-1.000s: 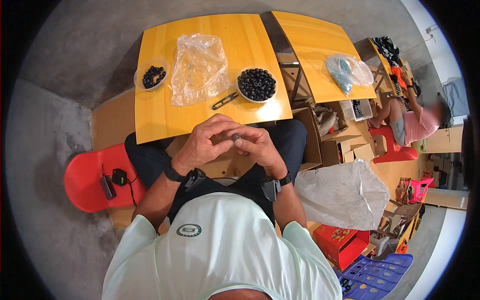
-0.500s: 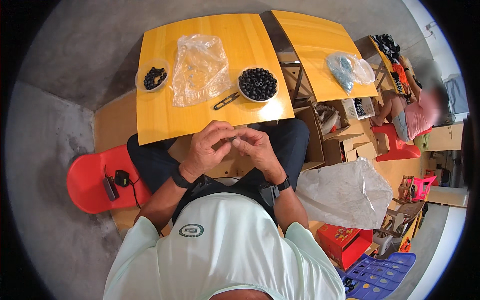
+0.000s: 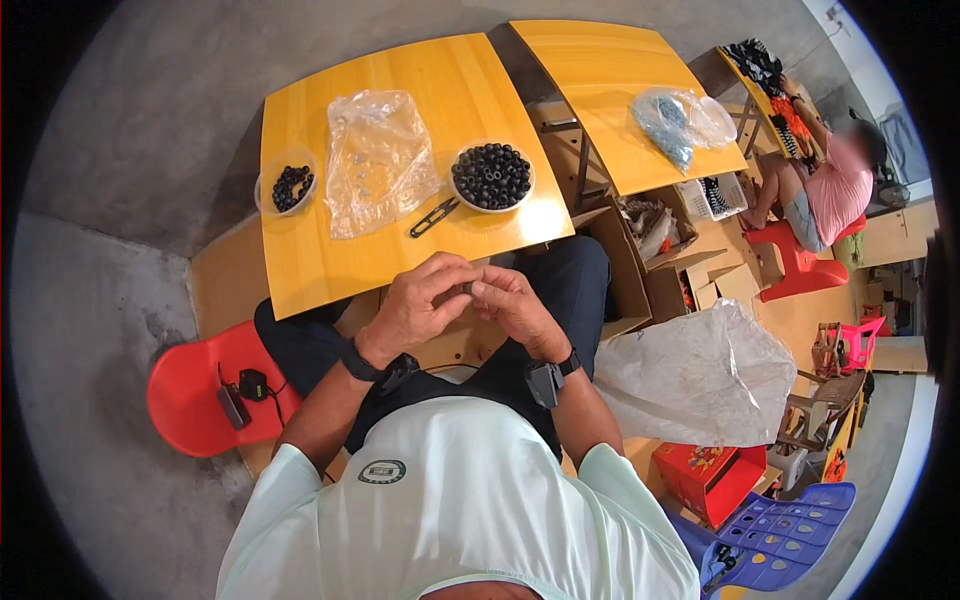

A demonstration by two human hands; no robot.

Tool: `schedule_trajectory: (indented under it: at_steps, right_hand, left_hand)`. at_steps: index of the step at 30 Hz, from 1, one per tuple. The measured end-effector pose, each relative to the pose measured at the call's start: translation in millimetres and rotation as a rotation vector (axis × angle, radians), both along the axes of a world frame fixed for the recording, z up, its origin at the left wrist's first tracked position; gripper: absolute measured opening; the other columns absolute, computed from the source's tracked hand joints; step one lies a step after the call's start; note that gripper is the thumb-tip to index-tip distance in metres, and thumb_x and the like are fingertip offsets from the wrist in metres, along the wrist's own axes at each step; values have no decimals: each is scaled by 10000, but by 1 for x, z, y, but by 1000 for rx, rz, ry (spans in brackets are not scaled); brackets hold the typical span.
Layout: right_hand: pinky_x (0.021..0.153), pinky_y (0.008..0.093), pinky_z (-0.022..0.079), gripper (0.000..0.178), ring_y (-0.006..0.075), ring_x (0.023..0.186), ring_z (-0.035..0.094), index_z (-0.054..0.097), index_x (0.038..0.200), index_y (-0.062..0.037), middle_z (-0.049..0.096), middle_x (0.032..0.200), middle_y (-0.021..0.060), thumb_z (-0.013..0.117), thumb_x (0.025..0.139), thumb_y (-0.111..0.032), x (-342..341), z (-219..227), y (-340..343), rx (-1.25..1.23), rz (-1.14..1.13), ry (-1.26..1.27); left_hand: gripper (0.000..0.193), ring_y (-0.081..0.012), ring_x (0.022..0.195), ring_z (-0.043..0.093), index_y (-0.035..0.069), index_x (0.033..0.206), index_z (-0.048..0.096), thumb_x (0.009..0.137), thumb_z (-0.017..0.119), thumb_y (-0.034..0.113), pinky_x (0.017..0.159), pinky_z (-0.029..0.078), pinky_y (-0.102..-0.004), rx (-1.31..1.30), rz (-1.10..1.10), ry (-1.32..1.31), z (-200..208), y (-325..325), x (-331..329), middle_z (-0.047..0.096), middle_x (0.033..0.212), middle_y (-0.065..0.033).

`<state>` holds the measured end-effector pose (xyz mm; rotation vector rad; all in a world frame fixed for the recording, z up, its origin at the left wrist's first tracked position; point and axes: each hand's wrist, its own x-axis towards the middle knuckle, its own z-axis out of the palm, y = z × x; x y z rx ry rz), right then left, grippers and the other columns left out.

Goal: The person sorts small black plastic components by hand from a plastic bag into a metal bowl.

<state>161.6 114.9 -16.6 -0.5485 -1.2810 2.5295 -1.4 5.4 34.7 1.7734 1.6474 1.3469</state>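
Observation:
Both of my hands meet over my lap, just off the near edge of the yellow table. Between their fingertips is a small dark piece, mostly covered by the fingers. My left hand pinches it from one side, with fingers curled. From the other side my right hand grips it between thumb and fingers. Beyond them on the table stands a round tub of black ring-like parts. Black thread snips lie beside that tub.
A clear plastic bag with small bits lies mid-table, left of it a tub with fewer black parts. At right are a second yellow table, cardboard boxes and a seated person. A red stool stands left.
The whole view has turned slightly, so the table and its tubs sit a little further left. My hands stay together on the small dark piece, with a slight shift of the fingers.

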Motion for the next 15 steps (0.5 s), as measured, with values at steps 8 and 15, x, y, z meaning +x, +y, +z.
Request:
schedule_trajectory:
  at_steps: [8,15]
  right_hand:
    - [630,180,397,183,26,703,497,673,1067,-97,607,863,-80,633,976,-251,5,-18,2,-215,-93,50]
    - [596,204,354,180,49,673,441,643,988,-68,543,788,-35,634,969,-247,24,-39,43,-199,-161,65]
  left_hand:
    - [237,-271,857,659,47,1005,660,778,724,27,734,538,-325,-52,63,33,-16,19,12,636,1034,-94]
    - [152,-158,646,600,4,971,694,834,701,68,593,484,-285,-178,264,-46,-35,69,-41,634,807,-78]
